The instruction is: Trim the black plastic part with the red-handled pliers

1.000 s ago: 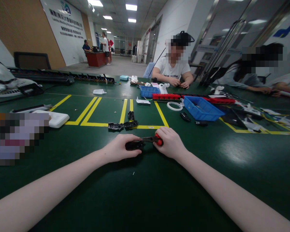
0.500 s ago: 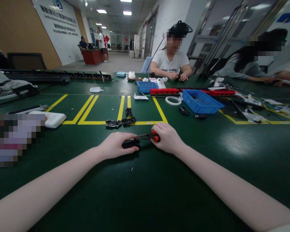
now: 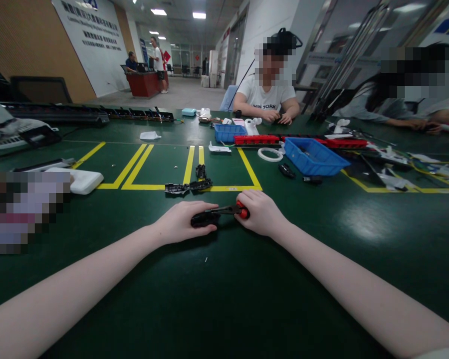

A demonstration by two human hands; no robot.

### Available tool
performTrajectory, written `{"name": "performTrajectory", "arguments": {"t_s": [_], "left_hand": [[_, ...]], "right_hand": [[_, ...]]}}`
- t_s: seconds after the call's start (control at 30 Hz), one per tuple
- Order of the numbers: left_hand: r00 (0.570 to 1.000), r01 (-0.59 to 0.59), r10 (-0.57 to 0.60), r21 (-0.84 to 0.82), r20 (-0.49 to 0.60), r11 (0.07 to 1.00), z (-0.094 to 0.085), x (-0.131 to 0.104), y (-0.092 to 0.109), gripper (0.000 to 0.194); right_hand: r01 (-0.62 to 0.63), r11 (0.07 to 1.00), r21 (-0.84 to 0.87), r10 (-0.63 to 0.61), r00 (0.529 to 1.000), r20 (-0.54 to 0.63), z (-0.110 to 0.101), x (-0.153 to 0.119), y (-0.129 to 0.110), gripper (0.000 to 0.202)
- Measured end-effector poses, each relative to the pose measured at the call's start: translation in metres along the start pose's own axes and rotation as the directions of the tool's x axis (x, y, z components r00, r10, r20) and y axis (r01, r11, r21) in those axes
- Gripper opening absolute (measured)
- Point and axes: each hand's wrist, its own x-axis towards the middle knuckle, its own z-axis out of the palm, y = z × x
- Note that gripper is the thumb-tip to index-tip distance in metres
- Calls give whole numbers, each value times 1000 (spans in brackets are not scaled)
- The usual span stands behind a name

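Note:
My left hand (image 3: 183, 219) grips a small black plastic part (image 3: 205, 218) between thumb and fingers, just above the green table (image 3: 224, 299). My right hand (image 3: 260, 212) is closed round the red handles of a pair of pliers (image 3: 230, 210). The dark jaws point left and meet the upper side of the black part; whether they bite on it I cannot tell. Beyond my left hand, several black plastic pieces (image 3: 201, 185) lie by the yellow tape. A tiny white sliver (image 3: 205, 260) rests on the table nearer to me.
Further right stand a blue bin (image 3: 314, 157), a white tape ring (image 3: 270, 154) and black parts (image 3: 286, 171). A smaller blue bin (image 3: 230, 133) and red strips (image 3: 256, 140) lie behind. At left is a white box-like object (image 3: 86, 180). A person (image 3: 267, 94) sits opposite.
The view has shifted slightly. The black part and the plier jaws have tilted a little in my hands; both grips stay the same.

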Motion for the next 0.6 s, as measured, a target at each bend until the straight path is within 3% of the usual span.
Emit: {"name": "performTrajectory", "arguments": {"t_s": [0.3,0.43,0.6], "left_hand": [[998,-9,9,0,-59,1000,0,-2,2,49],[1000,8,-8,-13,-24,1000,-1,-1,2,46],[996,77,-74,-57,51,995,-6,-1,9,29]], "right_hand": [[-14,1000,-2,13,1000,-10,0,0,-2,11],[-16,1000,-9,16,1000,11,0,0,-2,10],[-6,1000,-26,6,1000,-5,-2,-1,-3,9]]}}
